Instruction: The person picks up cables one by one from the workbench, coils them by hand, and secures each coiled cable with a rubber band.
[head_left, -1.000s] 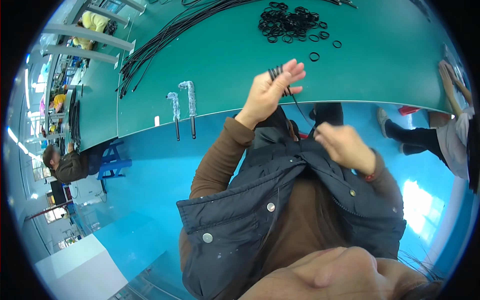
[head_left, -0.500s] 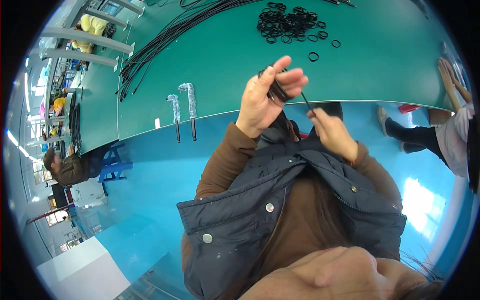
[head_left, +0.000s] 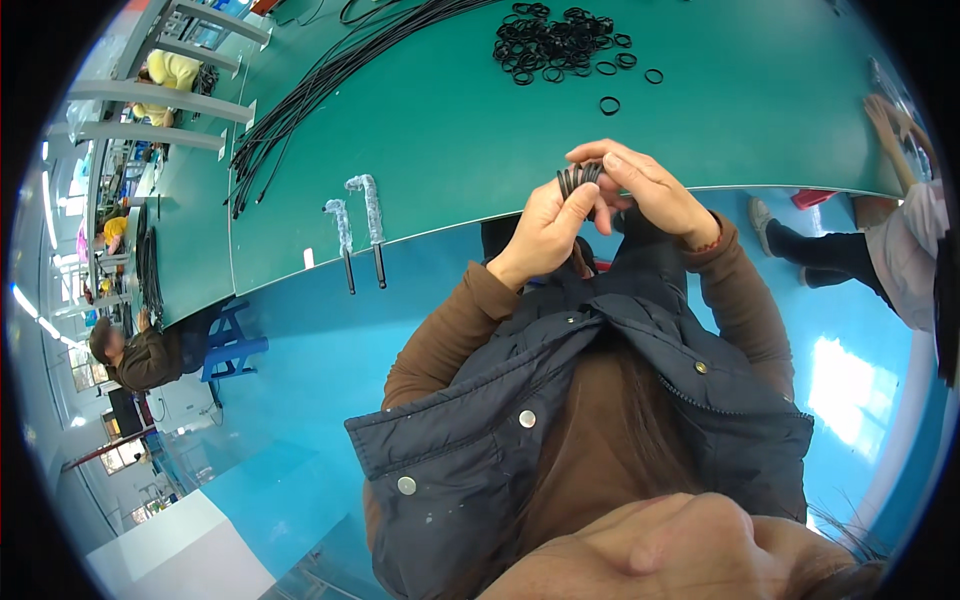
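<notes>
Just off the table's near edge, both of my hands meet around a coil of thin black cord (head_left: 577,180). Several turns of it wrap the fingers of my left hand (head_left: 541,236), whose thumb presses up against the loops. From the right, my right hand (head_left: 660,197) curls over the top of the same coil, its fingertips touching the turns. The cord's ends are hidden between the fingers. Beyond my hands, a single black ring (head_left: 610,106) lies on the green table (head_left: 440,150).
A pile of black rings (head_left: 550,45) lies at the far side. A long bundle of black cables (head_left: 335,75) spreads left. Two plastic-wrapped bent tools (head_left: 372,215) overhang the near edge. Another person's hands (head_left: 887,125) rest at the right; a seated person (head_left: 140,355) works at far left.
My right hand has moved up and left from below the coil, where a strand ran to it, onto the coil itself. My left hand has turned, its fingers now curled inward.
</notes>
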